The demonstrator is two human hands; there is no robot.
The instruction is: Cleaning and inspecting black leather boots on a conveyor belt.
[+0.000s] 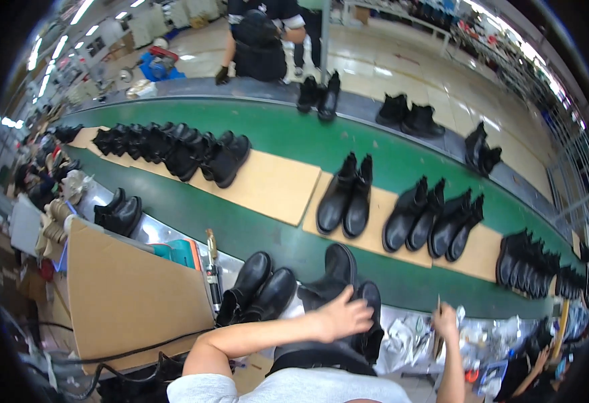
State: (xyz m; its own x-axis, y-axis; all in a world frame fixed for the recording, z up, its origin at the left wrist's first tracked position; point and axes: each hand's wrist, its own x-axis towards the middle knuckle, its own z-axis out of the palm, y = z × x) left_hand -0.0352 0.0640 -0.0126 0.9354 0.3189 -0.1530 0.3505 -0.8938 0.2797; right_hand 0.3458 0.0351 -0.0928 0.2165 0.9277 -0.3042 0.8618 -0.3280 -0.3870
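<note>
Directly in front of me, at the near edge of the green conveyor belt, stand two black ankle boots (339, 265). My left hand (345, 316) lies over the nearer parts of these boots, fingers stretched out and slightly apart; whether it presses on them I cannot tell. To the right, above the metal ledge, my right hand (447, 321) is closed around a thin, pointed tool (439, 301). Its tip sticks up past the fingers, but its exact kind is unclear. Another pair of black boots (272, 293) stands just left of my left forearm.
Tan boards (277, 185) on the green belt (274, 232) carry rows of black boots. More pairs stand on the far grey ledge (240, 88), where a person (261, 47) is. Left of me are a cardboard sheet (123, 295), a teal-and-orange box (180, 253), cables. White crumpled wrapping (405, 342) lies right.
</note>
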